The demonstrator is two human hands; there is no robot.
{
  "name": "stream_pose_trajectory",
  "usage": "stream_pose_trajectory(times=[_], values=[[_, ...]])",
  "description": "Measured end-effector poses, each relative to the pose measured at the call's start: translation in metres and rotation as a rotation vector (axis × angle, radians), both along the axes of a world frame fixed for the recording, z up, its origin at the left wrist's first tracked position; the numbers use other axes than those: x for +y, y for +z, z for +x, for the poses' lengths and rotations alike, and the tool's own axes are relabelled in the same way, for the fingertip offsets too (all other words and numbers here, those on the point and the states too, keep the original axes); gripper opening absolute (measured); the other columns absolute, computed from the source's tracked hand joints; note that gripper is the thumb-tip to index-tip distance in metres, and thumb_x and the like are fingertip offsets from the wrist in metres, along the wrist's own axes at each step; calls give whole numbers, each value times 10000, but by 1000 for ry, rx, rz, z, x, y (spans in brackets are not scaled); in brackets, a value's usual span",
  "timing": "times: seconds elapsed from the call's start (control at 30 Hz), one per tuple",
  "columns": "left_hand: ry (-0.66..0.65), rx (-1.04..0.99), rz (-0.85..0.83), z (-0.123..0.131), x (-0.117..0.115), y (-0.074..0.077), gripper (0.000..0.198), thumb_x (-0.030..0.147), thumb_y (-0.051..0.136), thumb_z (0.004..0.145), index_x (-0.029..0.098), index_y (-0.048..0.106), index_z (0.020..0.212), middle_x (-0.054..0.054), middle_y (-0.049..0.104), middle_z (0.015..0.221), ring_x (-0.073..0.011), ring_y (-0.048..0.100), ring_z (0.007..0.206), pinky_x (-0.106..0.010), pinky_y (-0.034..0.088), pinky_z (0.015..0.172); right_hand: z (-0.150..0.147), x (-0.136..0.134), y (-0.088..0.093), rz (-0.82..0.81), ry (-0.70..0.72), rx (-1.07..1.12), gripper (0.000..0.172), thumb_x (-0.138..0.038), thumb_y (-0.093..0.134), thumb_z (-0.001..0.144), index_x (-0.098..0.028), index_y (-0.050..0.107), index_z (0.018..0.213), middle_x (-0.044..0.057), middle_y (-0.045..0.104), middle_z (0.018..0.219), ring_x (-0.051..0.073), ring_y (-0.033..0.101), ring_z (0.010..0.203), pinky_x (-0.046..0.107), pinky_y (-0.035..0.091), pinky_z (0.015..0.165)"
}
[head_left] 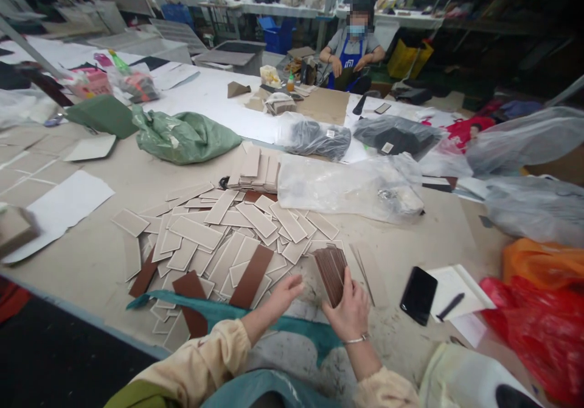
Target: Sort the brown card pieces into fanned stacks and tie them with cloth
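My right hand [352, 306] is wrapped around the near right side of a stack of brown rectangular pieces [329, 271], thumb on the left and fingers on the right. The stack stands on edge on the table. Left of it, my left hand [283, 293] hovers with its fingers stretched out and nothing visible in them. Beyond that hand lies a loose heap of pale-edged beige rectangular pieces [198, 231]. Several brown pieces [252, 277] lie among them. A teal cloth strip [292, 323] runs beneath my forearms.
A black phone [418, 295], a pen [451, 307] and a red plastic bag [538, 335] lie to the right. Behind the heap are a neat beige stack [255, 171], a clear plastic bag [342, 189] and a green sack [187, 137]. A co-worker [353, 49] sits across the table.
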State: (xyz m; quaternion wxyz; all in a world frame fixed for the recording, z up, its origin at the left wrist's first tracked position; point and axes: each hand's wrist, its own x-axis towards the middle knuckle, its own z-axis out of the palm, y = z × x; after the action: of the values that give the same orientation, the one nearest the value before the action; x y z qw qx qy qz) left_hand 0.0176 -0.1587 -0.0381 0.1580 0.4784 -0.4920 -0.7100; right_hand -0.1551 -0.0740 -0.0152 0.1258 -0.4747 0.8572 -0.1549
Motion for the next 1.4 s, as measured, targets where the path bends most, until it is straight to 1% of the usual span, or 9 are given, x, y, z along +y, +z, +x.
stream_pose_trajectory(times=[0.2, 0.33, 0.47, 0.6, 0.7, 0.97, 1.1, 1.2, 1.4], values=[[-15, -189, -182, 44, -10, -7, 471, 474, 622, 724, 161, 652, 1073, -120, 636, 1166, -294, 539, 1140, -452, 367, 1049, -19, 8, -14, 276, -37, 108, 882, -282, 602, 706, -161, 202, 1483, 203, 465, 1215, 373, 478, 1081, 500, 367, 889], [-300, -385, -434, 64, 1, -4, 335, 298, 622, 745, 202, 662, 1063, -90, 633, 1164, -261, 527, 1142, -414, 366, 1049, -15, 5, -23, 352, -32, 84, 904, -304, 604, 703, -158, 180, 1488, 202, 460, 1227, 376, 490, 1071, 480, 402, 844], [-594, -451, -555, 63, 22, -3, 367, 269, 618, 763, 186, 646, 1120, -101, 634, 1157, -260, 551, 1104, -394, 407, 1004, -27, -1, -19, 372, -36, 57, 962, -333, 631, 691, -178, 127, 1496, 195, 501, 1184, 364, 522, 1058, 469, 419, 840], [-638, -393, -525, 50, 34, -5, 377, 295, 583, 806, 173, 621, 1161, -108, 634, 1154, -243, 562, 1105, -356, 418, 995, -51, 2, -7, 348, -129, -108, 1072, -417, 662, 675, -131, 35, 1496, 196, 537, 1178, 333, 563, 1041, 425, 438, 853], [-641, -359, -515, 41, 36, -2, 381, 308, 554, 834, 188, 595, 1194, -100, 620, 1176, -229, 554, 1120, -338, 415, 996, -57, 24, 7, 283, -168, -174, 1106, -473, 662, 663, -116, 27, 1495, 194, 541, 1198, 324, 567, 1055, 403, 449, 853], [-940, -469, -712, 37, 43, -4, 278, 231, 580, 793, 155, 652, 1051, -136, 594, 1064, -291, 532, 1034, -404, 413, 936, 6, 106, 24, 296, -218, -204, 1028, -429, 632, 689, -121, 75, 1497, 170, 559, 1133, 326, 558, 1045, 410, 453, 865], [-974, -405, -705, 37, 43, -9, 263, 195, 508, 825, 157, 645, 1045, -128, 585, 1056, -268, 538, 1016, -390, 416, 925, 36, 105, 22, 328, -255, -161, 997, -389, 629, 689, -115, 112, 1495, 178, 563, 1068, 335, 574, 984, 425, 459, 844], [-954, -371, -701, 42, 43, -2, 272, 191, 486, 833, 151, 641, 1054, -143, 586, 1067, -282, 534, 1024, -418, 412, 926, 48, 103, 22, 286, -211, -141, 984, -395, 627, 697, -97, 128, 1491, 181, 562, 1061, 331, 567, 998, 419, 448, 871], [-916, -437, -689, 66, 44, 3, 224, 245, 594, 782, 196, 683, 982, -120, 627, 1055, -264, 554, 1019, -360, 417, 936, 49, 112, 6, 265, -148, -94, 992, -597, 538, 743, -47, 155, 1475, 208, 587, 1003, 383, 581, 946, 450, 471, 812]])
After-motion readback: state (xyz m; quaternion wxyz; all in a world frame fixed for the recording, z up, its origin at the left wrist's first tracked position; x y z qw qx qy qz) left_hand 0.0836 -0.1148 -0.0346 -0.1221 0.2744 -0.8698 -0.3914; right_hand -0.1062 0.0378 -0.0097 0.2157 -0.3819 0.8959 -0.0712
